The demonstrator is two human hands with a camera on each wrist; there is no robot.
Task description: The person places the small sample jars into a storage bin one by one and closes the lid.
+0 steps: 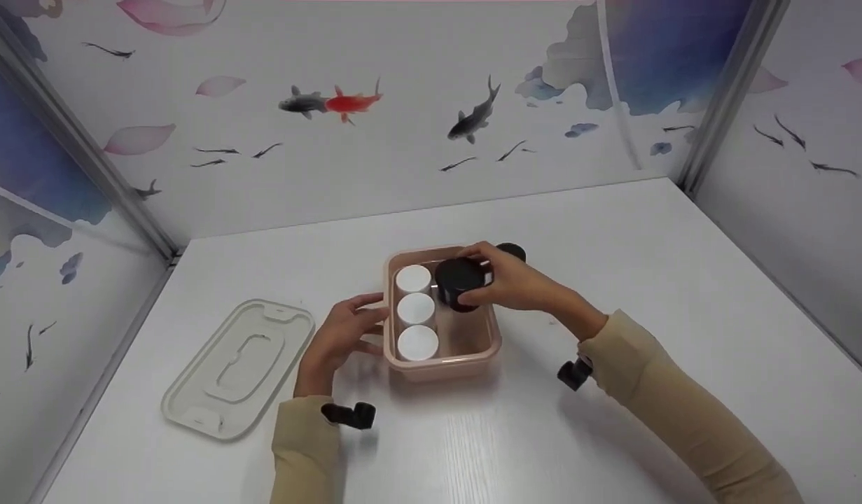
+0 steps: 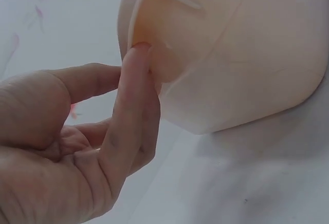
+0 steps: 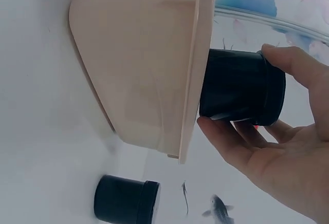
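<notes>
Right hand (image 1: 512, 278) is gripping a black jar (image 1: 456, 278) over the box (image 1: 446, 372); left hand (image 1: 339, 332) is loosely touching its side — a slipping grip could be knocking the white jars (image 1: 416, 309).

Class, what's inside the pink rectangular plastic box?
Three white cylindrical containers in a row. The black cylindrical jar in the right hand hides part of the box's floor.
</notes>
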